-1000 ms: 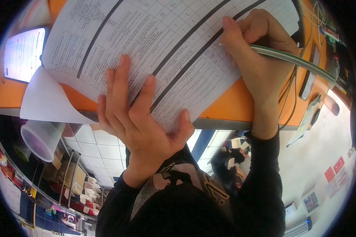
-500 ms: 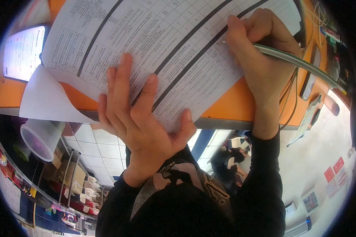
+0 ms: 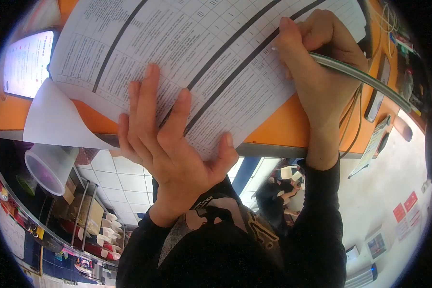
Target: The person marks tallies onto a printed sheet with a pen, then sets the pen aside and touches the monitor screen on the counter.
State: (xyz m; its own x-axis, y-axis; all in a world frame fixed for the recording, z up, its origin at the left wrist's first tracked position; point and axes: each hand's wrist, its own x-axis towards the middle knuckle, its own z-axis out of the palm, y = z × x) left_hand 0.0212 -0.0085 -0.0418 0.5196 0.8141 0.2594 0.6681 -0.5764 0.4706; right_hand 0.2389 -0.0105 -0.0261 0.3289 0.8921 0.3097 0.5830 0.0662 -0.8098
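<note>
A large printed form (image 3: 168, 43) with a table of small text, thick dark bands and handwritten tally marks lies on the orange desk (image 3: 283, 127). My left hand (image 3: 170, 139) rests over its near edge, fingers spread and touching the sheet. In my right hand (image 3: 324, 62) is a pen (image 3: 365, 76) with a translucent greenish barrel. Its tip is at the form's tally columns, and the barrel slants out past the hand to the right. A loose corner of white paper (image 3: 57, 117) curls over the desk edge at the left.
A lit phone (image 3: 29, 65) lies left of the form. Cables (image 3: 353, 120) and a dark slim device (image 3: 378, 91) are beyond my right wrist. Below the desk edge at left is a translucent plastic cup (image 3: 48, 168). Another person (image 3: 276, 197) is in the background.
My right hand and the pen tip have shifted very slightly on the form. My left hand stays in place.
</note>
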